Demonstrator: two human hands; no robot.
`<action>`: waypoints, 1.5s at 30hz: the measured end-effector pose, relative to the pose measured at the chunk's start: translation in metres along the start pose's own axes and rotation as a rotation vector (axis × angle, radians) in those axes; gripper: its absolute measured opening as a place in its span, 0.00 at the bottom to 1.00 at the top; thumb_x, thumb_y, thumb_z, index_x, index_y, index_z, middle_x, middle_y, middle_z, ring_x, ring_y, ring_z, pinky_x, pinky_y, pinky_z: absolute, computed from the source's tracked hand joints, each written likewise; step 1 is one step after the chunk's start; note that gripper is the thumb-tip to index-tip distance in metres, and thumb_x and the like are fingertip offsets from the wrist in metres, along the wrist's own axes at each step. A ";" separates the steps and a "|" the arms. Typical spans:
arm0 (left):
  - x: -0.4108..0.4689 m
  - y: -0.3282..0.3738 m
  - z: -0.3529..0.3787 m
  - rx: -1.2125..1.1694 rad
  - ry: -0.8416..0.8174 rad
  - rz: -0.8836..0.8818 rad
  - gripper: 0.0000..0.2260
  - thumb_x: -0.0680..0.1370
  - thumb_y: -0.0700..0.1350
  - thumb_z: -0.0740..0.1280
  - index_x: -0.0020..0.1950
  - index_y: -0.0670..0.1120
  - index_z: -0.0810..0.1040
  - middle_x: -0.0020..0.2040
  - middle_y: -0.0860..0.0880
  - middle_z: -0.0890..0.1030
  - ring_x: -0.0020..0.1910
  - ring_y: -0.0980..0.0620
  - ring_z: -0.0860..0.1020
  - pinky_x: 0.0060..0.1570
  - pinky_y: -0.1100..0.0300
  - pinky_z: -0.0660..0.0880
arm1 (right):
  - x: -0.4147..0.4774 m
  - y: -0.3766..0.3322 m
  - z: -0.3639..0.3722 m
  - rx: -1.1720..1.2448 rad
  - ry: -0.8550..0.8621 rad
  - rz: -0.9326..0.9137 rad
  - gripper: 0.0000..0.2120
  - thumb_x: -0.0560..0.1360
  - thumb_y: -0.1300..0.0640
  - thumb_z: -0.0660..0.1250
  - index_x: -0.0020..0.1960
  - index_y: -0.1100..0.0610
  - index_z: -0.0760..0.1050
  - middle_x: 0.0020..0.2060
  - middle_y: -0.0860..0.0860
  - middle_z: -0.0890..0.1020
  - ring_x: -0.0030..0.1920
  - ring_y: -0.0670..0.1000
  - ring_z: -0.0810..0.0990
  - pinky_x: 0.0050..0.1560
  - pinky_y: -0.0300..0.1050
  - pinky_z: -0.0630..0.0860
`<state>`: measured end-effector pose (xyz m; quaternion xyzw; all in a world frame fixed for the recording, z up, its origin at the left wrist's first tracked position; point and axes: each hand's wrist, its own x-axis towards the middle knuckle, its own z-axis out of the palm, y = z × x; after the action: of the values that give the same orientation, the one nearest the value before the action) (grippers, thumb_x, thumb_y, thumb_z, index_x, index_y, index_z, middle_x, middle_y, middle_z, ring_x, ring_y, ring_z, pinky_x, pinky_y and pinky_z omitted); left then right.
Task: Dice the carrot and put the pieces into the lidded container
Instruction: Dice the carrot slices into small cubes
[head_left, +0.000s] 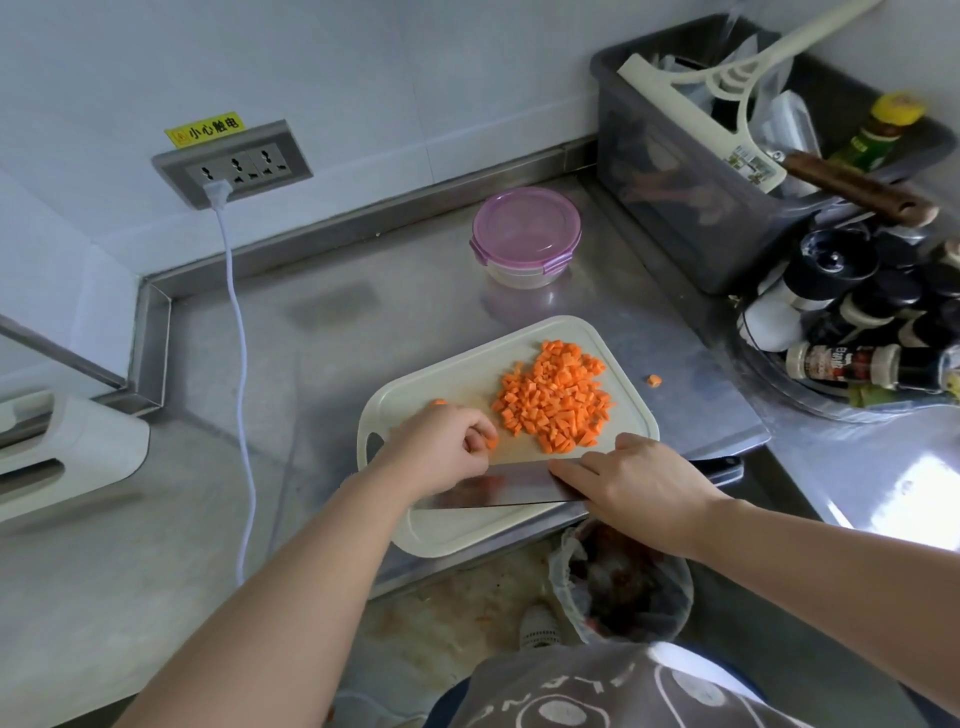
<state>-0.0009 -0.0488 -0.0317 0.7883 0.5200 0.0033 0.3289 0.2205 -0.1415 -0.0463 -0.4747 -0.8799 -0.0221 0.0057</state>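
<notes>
A heap of diced carrot (558, 401) lies on the white cutting board (441, 374). My left hand (441, 449) sits at the board's near left and pinches a small carrot piece (491, 443) in curled fingers. My right hand (641, 488) grips a cleaver (498, 488) near its handle, index finger stretched along the flat blade, which lies across the board's near side. The lidded container (525, 236), clear with a purple clip lid, stands closed behind the board. One stray piece (654, 381) lies on the counter right of the board, another carrot bit (439, 401) by my left hand.
A grey bin (670, 171) with utensils stands at the back right. Spice bottles (857, 312) crowd a tray on the right. A white cord (241, 338) runs from the wall socket (234, 163) down the counter. A lined waste bucket (621, 582) sits below the counter edge.
</notes>
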 end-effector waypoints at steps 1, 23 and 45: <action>0.003 -0.005 -0.007 -0.056 0.046 -0.031 0.09 0.71 0.41 0.67 0.47 0.53 0.81 0.33 0.59 0.77 0.32 0.62 0.73 0.42 0.63 0.72 | -0.002 0.003 0.000 0.005 -0.005 0.002 0.19 0.60 0.59 0.76 0.50 0.53 0.81 0.27 0.46 0.76 0.20 0.51 0.67 0.25 0.39 0.67; -0.009 -0.005 0.051 0.086 0.231 0.127 0.03 0.75 0.42 0.69 0.47 0.45 0.81 0.47 0.51 0.81 0.44 0.50 0.80 0.46 0.55 0.76 | 0.010 0.036 -0.013 0.513 0.143 0.663 0.17 0.81 0.51 0.57 0.68 0.50 0.73 0.39 0.54 0.80 0.36 0.58 0.76 0.36 0.45 0.67; 0.054 0.028 0.020 0.397 0.052 -0.369 0.11 0.74 0.49 0.67 0.56 0.53 0.79 0.56 0.49 0.80 0.60 0.46 0.75 0.59 0.54 0.67 | 0.003 0.037 -0.023 0.566 0.171 0.679 0.16 0.81 0.54 0.58 0.68 0.51 0.73 0.41 0.53 0.83 0.38 0.55 0.80 0.40 0.48 0.76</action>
<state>0.0536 -0.0217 -0.0506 0.7288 0.6536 -0.1388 0.1495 0.2492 -0.1194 -0.0224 -0.7128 -0.6420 0.1833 0.2150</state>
